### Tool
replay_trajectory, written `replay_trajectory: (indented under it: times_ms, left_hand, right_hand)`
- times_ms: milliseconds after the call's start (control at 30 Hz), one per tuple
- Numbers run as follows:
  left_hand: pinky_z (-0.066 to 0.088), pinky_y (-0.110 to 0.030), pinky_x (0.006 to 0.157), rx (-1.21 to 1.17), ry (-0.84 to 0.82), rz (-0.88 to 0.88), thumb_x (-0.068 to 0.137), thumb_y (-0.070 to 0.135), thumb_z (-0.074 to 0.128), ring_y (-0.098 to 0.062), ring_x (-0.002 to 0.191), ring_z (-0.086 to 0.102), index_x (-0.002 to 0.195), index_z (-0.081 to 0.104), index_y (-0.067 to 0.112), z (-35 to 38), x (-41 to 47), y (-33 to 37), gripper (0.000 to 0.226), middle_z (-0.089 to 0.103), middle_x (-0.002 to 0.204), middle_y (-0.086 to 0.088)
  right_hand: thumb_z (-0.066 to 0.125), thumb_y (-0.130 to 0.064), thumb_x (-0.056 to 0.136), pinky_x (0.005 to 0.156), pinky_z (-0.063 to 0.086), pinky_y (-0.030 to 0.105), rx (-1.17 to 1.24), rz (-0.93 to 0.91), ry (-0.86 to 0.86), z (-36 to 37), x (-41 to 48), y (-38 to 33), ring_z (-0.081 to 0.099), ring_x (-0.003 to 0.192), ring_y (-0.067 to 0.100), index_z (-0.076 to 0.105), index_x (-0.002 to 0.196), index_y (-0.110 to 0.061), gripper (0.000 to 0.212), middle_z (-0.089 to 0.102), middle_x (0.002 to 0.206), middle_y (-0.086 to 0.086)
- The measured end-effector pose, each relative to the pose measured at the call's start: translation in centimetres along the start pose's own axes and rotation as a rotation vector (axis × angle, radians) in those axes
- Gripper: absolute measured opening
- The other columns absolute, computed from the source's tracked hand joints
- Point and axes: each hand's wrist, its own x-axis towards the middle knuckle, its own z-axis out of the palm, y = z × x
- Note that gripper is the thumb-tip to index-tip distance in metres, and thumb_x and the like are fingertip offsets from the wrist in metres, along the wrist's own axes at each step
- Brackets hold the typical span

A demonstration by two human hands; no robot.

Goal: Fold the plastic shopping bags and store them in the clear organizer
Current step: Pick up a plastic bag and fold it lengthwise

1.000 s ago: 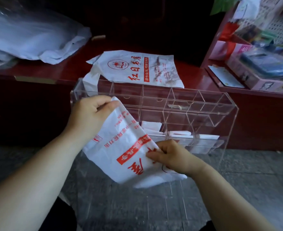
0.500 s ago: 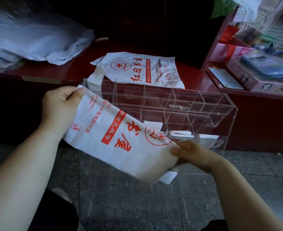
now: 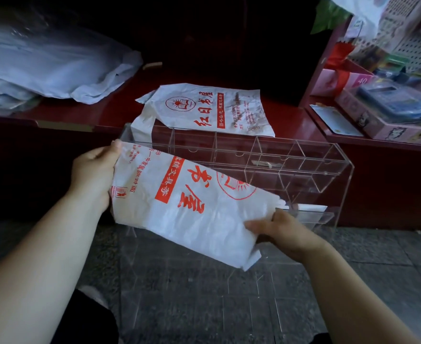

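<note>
A white plastic bag with red print (image 3: 179,207) is stretched flat between my hands, folded lengthwise into a long strip. My left hand (image 3: 94,175) grips its upper left end. At the lower right end my right hand (image 3: 283,232) pinches the bag. Behind it stands the clear organizer (image 3: 323,167), its top row of compartments open; white folded pieces (image 3: 303,208) lie in its lower part. A second printed white bag (image 3: 204,110) lies flat on the red counter behind the organizer.
A heap of pale plastic bags (image 3: 55,68) lies on the red counter (image 3: 296,120) at the left. To the right, a shelf holds boxed goods (image 3: 388,112). Grey tiled floor (image 3: 204,294) lies below my hands.
The bag has been opened out from a bunched fold into a long strip. My left hand moved left and my right hand moved right and down, pulling it taut.
</note>
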Motion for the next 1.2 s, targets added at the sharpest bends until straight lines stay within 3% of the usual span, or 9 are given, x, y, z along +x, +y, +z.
replay_trajectory:
  times_ms: [133, 233, 433, 600, 933, 1000, 1067, 1133, 1200]
  left_hand:
    - [0.049, -0.018, 0.049, 0.048, -0.001, -0.105, 0.092, 0.030, 0.052, -0.001, 0.046, 0.058, 0.079, 0.057, 0.014, -0.2, -0.4, 0.5, 0.021, 0.057, 0.072, 0.001]
    - [0.047, -0.032, 0.055, -0.004, -0.215, -0.393, 0.090, 0.046, 0.047, -0.013, 0.053, 0.063, 0.077, 0.057, 0.021, -0.2, -1.3, 1.3, 0.030, 0.067, 0.062, 0.000]
    - [0.055, -0.027, 0.048, 0.103, -0.655, -0.441, 0.074, 0.027, 0.059, -0.014, 0.064, 0.070, 0.084, 0.070, 0.013, -1.3, -2.6, 1.4, 0.021, 0.074, 0.079, -0.005]
    - [0.054, -0.020, 0.048, 0.288, -0.611, -0.370, 0.086, 0.009, 0.055, -0.010, 0.055, 0.068, 0.083, 0.065, 0.005, -1.2, -2.6, 0.2, 0.011, 0.072, 0.065, -0.003]
    - [0.052, -0.019, 0.045, 0.125, -0.577, -0.337, 0.087, 0.003, 0.050, -0.010, 0.055, 0.068, 0.082, 0.063, 0.008, -1.3, -1.5, 0.6, 0.015, 0.072, 0.064, 0.000]
    - [0.052, -0.019, 0.044, 0.119, -0.623, -0.333, 0.076, 0.009, 0.066, -0.011, 0.056, 0.068, 0.073, 0.070, 0.008, -1.6, -1.6, 0.7, 0.006, 0.073, 0.070, -0.003]
    - [0.052, -0.020, 0.046, 0.137, -0.706, -0.319, 0.033, 0.032, 0.091, -0.014, 0.060, 0.070, 0.063, 0.075, 0.012, -1.9, -1.7, 0.9, 0.039, 0.073, 0.075, -0.006]
    - [0.052, -0.020, 0.048, 0.105, -0.742, -0.310, 0.002, 0.041, 0.090, -0.015, 0.065, 0.070, 0.064, 0.076, 0.015, -2.3, -1.6, 0.7, 0.068, 0.074, 0.076, -0.007]
    - [0.053, -0.021, 0.049, 0.015, -0.746, -0.298, 0.000, 0.040, 0.090, -0.015, 0.066, 0.070, 0.065, 0.077, 0.017, -2.4, -1.5, 0.7, 0.071, 0.074, 0.076, -0.006]
  right_hand:
    - [0.079, -0.041, 0.054, 0.056, 0.047, 0.024, 0.141, -0.046, 0.153, -1.0, 0.0, -0.9, 0.061, 0.059, 0.017, 0.064, 0.073, -0.006, 0.042, 0.067, 0.067, 0.006]
    - [0.052, -0.014, 0.088, 0.048, 0.050, 0.019, 0.229, -0.105, 0.233, -1.7, -0.1, -1.1, 0.063, 0.052, 0.009, 0.058, 0.074, -0.004, 0.018, 0.068, 0.058, 0.001]
    - [0.047, -0.013, 0.092, 0.054, 0.055, 0.023, 0.272, -0.122, 0.338, -2.8, -0.5, -1.8, 0.066, 0.055, 0.013, 0.059, 0.078, -0.003, 0.022, 0.069, 0.062, 0.003]
    - [0.047, -0.010, 0.092, 0.050, 0.054, 0.021, 0.248, -0.120, 0.317, -3.1, -0.9, -2.1, 0.066, 0.054, 0.010, 0.060, 0.079, -0.005, 0.019, 0.070, 0.060, 0.001]
    - [0.047, 0.005, 0.088, 0.041, 0.046, 0.015, 0.176, -0.094, 0.280, -3.7, -1.6, -2.6, 0.062, 0.045, 0.005, 0.060, 0.081, -0.004, 0.017, 0.067, 0.053, -0.001]
    - [0.045, 0.003, 0.090, 0.033, 0.039, 0.013, 0.174, -0.096, 0.302, -3.7, -1.8, -2.9, 0.053, 0.034, 0.004, 0.058, 0.078, -0.004, 0.019, 0.059, 0.042, -0.001]
    - [0.042, 0.001, 0.092, 0.030, 0.036, 0.013, 0.199, -0.097, 0.326, -4.0, -1.8, -2.9, 0.049, 0.030, 0.004, 0.056, 0.077, -0.005, 0.021, 0.056, 0.039, -0.001]
    - [0.045, -0.002, 0.092, 0.033, 0.040, 0.013, 0.259, -0.112, 0.318, -4.2, -1.9, -2.9, 0.053, 0.034, 0.007, 0.058, 0.077, -0.007, 0.020, 0.061, 0.045, 0.000]
    - [0.069, -0.016, 0.077, 0.039, 0.046, 0.016, 0.318, -0.133, 0.272, -4.4, -2.0, -2.9, 0.062, 0.044, 0.010, 0.068, 0.075, -0.009, 0.008, 0.068, 0.056, 0.002]
